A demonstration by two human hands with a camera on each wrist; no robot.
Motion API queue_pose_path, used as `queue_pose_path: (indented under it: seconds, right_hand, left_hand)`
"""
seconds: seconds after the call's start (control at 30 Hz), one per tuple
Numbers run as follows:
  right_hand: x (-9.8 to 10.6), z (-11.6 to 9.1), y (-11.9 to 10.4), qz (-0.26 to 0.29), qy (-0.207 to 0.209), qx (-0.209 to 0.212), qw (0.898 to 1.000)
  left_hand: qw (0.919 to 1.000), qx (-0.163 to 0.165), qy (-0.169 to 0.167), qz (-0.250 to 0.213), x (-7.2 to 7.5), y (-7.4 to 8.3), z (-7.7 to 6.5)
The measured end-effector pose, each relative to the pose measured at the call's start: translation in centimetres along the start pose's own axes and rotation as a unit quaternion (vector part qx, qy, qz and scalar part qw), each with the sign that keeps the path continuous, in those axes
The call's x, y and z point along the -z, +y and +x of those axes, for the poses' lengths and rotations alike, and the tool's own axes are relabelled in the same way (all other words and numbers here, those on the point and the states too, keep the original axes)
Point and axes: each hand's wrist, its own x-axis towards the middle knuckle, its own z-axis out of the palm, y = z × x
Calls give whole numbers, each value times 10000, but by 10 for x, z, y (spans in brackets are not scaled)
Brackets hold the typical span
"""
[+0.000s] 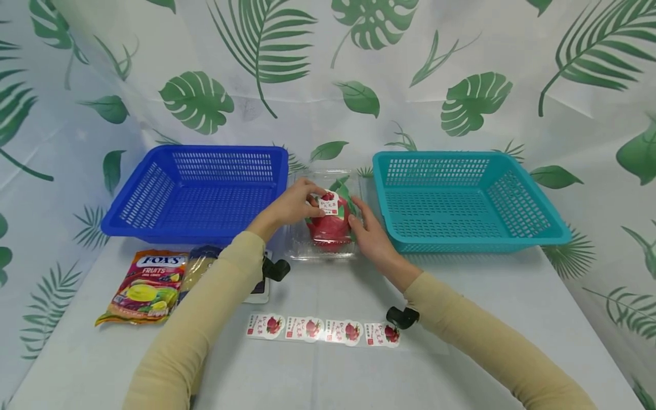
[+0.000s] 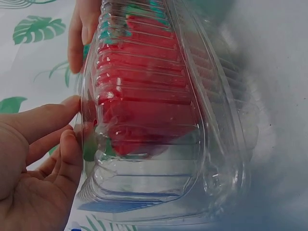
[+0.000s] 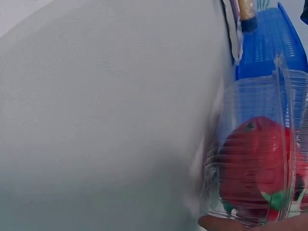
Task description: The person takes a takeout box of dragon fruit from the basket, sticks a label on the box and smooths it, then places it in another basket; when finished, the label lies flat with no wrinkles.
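A clear plastic clamshell box with red and green contents lies between two baskets. On its lid is a white label printed with red fruit. My left hand has its thumb and index fingertips apart at the label's left edge. In the left wrist view, fingertips meet the lid, while the label is hidden. Against the box's right side rests my right hand, thumb and fingers extended. Only a finger of it shows along the box in the right wrist view.
A blue basket stands left, a teal basket right. Near the blue one lie a Fox's candy bag and a gold-coloured pack, partly behind my left arm. A strip of fruit labels lies in front.
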Motion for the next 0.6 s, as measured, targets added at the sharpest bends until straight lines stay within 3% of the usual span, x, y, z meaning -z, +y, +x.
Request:
queue_pose_path:
  seconds: [0.3,0.6]
  right_hand:
    - [0,-4,-1,238,164,-40,9996]
    - [-3,-2,0,385,211,28,9990]
  left_hand:
    - [9996,-115,74,237,-4,2,-1]
    - [9996,14,98,268,-3,3,-1]
